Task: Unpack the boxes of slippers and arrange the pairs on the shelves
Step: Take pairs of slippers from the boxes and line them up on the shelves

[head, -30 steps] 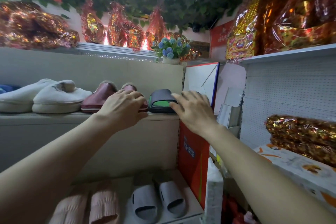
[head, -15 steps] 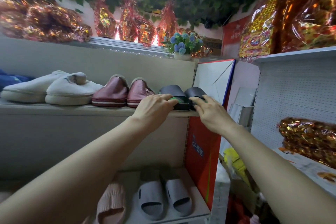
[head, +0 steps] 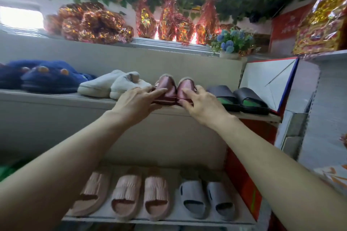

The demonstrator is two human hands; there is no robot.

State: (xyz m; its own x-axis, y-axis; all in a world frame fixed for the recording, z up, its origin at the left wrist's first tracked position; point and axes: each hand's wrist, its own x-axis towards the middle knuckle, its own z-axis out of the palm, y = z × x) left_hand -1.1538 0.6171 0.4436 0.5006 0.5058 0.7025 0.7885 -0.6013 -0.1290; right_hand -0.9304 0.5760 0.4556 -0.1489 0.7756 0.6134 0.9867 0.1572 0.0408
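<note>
My left hand (head: 135, 103) rests on the left one of a pair of glossy maroon closed-toe slippers (head: 175, 89), fingers spread over its toe and side; my right hand (head: 201, 106) cups the right one, thumb at its front edge. Neither hand closes fully around a slipper; both lie on them with fingers loosely curled. The pair sits side by side, touching, on the upper beige shelf (head: 56, 99), toes toward me.

Just right of the pair on that shelf I see two black slide sandals with green insoles (head: 237, 99). Just left lie fluffy cream-white slippers (head: 110, 86), and farther left dark blue plush slippers with orange dots (head: 43, 78).

The lower shelf (head: 159, 220) holds three ribbed pale pink slides (head: 124, 194) in a row and, beside them, a pair of light grey slides (head: 205, 198). A red and white flat box with blue edging (head: 266, 80) stands upright at the right end of the upper shelf.
</note>
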